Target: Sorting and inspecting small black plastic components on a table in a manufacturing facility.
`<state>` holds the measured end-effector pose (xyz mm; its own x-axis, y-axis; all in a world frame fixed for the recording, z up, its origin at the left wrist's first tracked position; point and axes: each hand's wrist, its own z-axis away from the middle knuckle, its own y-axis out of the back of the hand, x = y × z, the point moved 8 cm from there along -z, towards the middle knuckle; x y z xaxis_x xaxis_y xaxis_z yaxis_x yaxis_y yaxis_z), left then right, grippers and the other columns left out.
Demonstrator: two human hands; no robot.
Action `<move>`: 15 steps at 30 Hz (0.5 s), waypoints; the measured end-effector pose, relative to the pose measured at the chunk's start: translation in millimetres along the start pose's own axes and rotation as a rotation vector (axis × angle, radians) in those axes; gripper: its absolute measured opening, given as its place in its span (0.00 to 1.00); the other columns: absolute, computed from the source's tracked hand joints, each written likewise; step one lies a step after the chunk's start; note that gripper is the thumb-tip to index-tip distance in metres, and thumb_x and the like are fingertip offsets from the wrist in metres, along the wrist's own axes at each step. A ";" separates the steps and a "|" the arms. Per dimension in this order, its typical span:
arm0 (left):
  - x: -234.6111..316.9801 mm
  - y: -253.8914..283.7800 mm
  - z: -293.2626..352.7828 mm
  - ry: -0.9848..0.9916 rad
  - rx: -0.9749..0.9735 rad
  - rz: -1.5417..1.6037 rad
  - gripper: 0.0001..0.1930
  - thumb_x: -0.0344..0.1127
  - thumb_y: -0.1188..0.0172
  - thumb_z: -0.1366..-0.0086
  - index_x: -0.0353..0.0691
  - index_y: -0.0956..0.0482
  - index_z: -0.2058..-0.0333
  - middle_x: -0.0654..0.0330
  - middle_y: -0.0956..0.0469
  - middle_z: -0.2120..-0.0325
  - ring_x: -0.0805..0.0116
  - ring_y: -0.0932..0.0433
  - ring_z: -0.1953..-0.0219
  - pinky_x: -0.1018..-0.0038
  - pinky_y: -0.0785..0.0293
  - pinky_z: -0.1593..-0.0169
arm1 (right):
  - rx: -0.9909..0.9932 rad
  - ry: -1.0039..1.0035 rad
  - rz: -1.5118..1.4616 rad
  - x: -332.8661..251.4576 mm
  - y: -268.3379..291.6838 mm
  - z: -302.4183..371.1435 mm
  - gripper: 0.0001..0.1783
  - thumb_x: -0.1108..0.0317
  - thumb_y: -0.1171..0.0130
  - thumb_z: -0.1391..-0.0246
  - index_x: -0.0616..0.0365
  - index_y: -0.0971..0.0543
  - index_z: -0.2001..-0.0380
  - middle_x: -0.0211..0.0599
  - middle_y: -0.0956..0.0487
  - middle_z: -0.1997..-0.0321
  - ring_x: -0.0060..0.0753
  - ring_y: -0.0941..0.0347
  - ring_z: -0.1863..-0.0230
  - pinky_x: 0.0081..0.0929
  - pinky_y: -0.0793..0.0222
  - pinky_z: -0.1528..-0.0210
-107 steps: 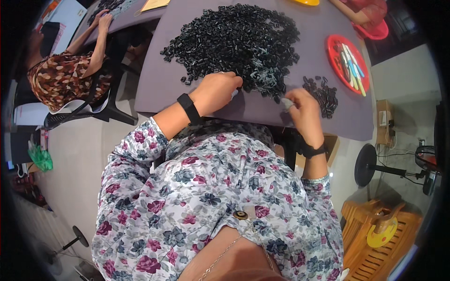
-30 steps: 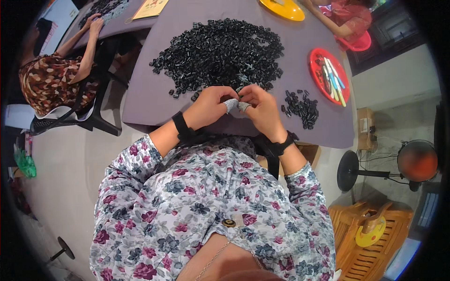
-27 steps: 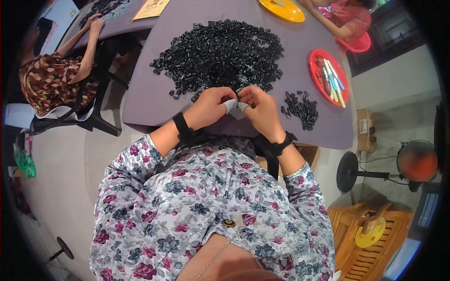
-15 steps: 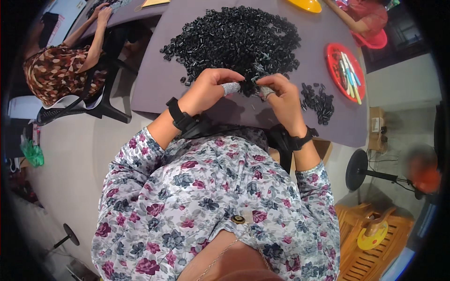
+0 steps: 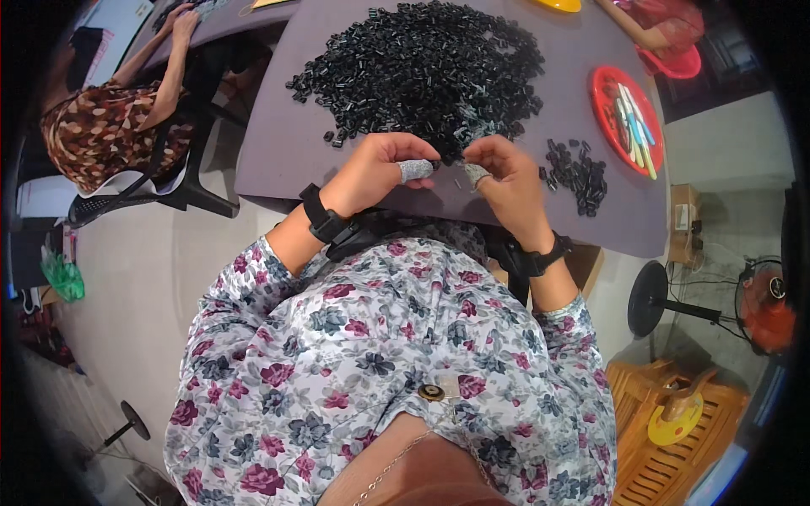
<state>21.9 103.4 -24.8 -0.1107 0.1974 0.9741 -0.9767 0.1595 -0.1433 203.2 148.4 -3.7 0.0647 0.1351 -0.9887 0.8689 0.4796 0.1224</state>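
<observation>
A large heap of small black plastic pieces (image 5: 413,76) lies on the grey-purple table (image 5: 278,143). Just at its near edge are both my hands. My left hand (image 5: 380,169) is closed, thumb and forefinger pinching one small black piece (image 5: 436,163); its thumb is wrapped in grey material. Opposite it, my right hand (image 5: 510,177) has thumb and fingertips brought together, also with a pale wrapping on the thumb. Whatever sits in that pinch is too small to make out. Pale greenish scraps (image 5: 477,125) lie in the heap beyond the right fingertips.
A smaller group of black pieces (image 5: 578,177) lies right of my right hand. Behind it a red tray (image 5: 601,93) holds several light-handled tools (image 5: 634,131). A yellow dish (image 5: 561,4) shows at the far edge. Other people sit at left (image 5: 118,135) and far right (image 5: 675,25).
Both hands have drawn slightly back toward me from the heap, baring the pale scraps. The black piece in my left pinch now shows more plainly. The view has shifted a little.
</observation>
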 end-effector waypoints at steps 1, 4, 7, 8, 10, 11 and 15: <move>-2.6 3.7 -0.2 -0.014 0.005 -0.059 0.11 0.19 0.43 0.31 0.31 0.18 0.53 0.59 0.15 0.60 0.75 0.17 0.61 0.76 0.19 0.55 | 0.008 -0.002 0.014 2.5 1.6 0.2 0.14 0.84 0.40 0.48 0.64 0.20 0.57 0.29 0.18 0.62 0.20 0.22 0.58 0.20 0.26 0.57; 5.1 20.9 1.1 -0.044 0.095 -0.411 0.13 0.17 0.43 0.34 0.33 0.17 0.54 0.59 0.15 0.59 0.72 0.16 0.61 0.74 0.20 0.55 | 0.052 -0.025 0.117 13.6 17.3 3.2 0.13 0.83 0.40 0.48 0.63 0.20 0.58 0.29 0.18 0.62 0.20 0.22 0.59 0.20 0.27 0.57; 21.5 35.1 -0.4 -0.236 0.191 -0.753 0.18 0.14 0.45 0.43 0.35 0.16 0.56 0.54 0.17 0.60 0.61 0.16 0.60 0.68 0.22 0.56 | 0.049 -0.071 0.096 28.4 25.1 8.8 0.13 0.82 0.40 0.47 0.62 0.19 0.57 0.28 0.18 0.62 0.20 0.22 0.60 0.20 0.27 0.58; 29.5 34.4 1.0 -0.329 0.217 -0.851 0.21 0.13 0.46 0.47 0.37 0.16 0.57 0.52 0.18 0.61 0.56 0.17 0.60 0.66 0.22 0.56 | 0.023 -0.072 0.141 28.1 22.4 9.7 0.14 0.83 0.41 0.47 0.63 0.20 0.57 0.28 0.18 0.61 0.19 0.22 0.59 0.19 0.27 0.57; 32.7 23.1 3.1 -0.397 0.188 -0.921 0.21 0.14 0.44 0.49 0.38 0.16 0.56 0.52 0.21 0.61 0.47 0.19 0.56 0.61 0.23 0.53 | -0.028 -0.074 0.232 27.5 16.1 11.5 0.16 0.85 0.45 0.47 0.64 0.21 0.55 0.28 0.18 0.59 0.18 0.22 0.58 0.17 0.28 0.55; 32.2 14.1 2.3 -0.436 0.149 -0.934 0.22 0.15 0.44 0.49 0.38 0.16 0.56 0.52 0.21 0.60 0.47 0.19 0.56 0.60 0.23 0.53 | -0.024 -0.052 0.213 25.4 13.5 10.5 0.16 0.84 0.43 0.48 0.63 0.20 0.54 0.30 0.19 0.60 0.20 0.22 0.60 0.19 0.28 0.57; 33.8 -11.3 -4.3 -0.430 0.117 -1.151 0.22 0.17 0.41 0.48 0.38 0.17 0.53 0.53 0.22 0.58 0.47 0.20 0.54 0.58 0.22 0.52 | -0.037 -0.013 0.253 15.4 5.6 7.6 0.20 0.82 0.40 0.49 0.61 0.19 0.50 0.34 0.20 0.63 0.25 0.24 0.63 0.24 0.28 0.59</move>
<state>30.0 112.5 9.0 0.7946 -0.3384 0.5041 -0.5534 -0.0622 0.8306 212.9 146.6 -19.0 0.2844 0.2434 -0.9273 0.8056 0.4636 0.3688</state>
